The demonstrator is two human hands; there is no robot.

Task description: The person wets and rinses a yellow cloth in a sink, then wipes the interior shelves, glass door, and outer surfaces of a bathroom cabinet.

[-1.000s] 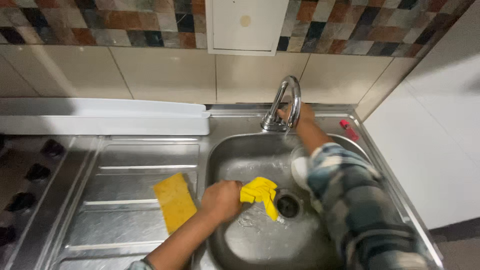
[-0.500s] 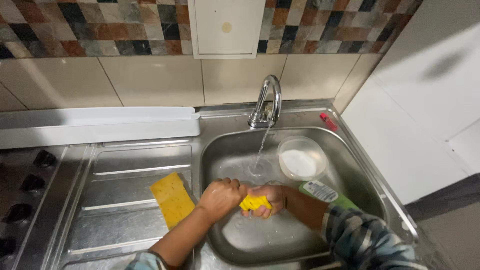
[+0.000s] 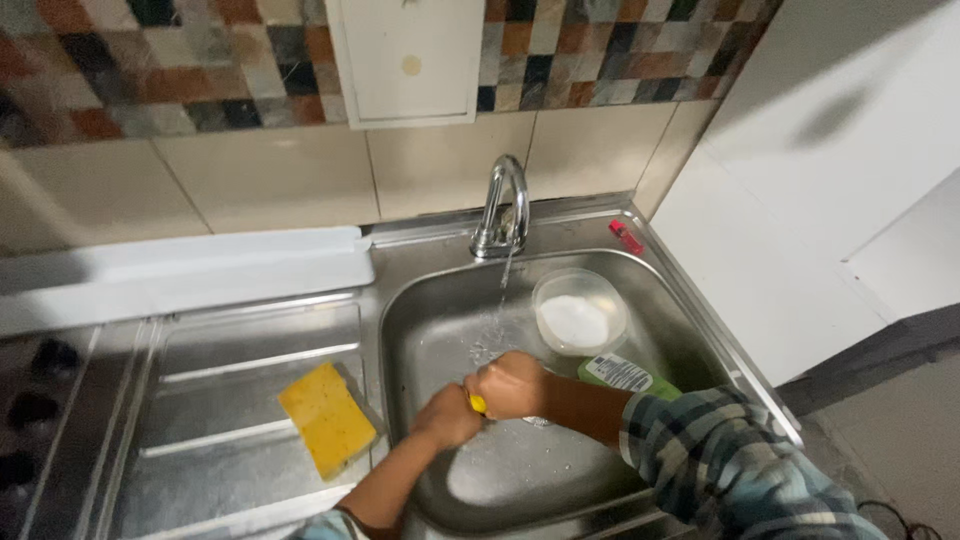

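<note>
Head view over steel sink, left hand and right hand both clenched on yellow cloth low in the basin, thin stream falling from tap, clear bowl behind, green bottle beside right wrist, yellow sponge on drainboard.

Yellow sponge, plaid sleeve, steel-grey sink.
</note>
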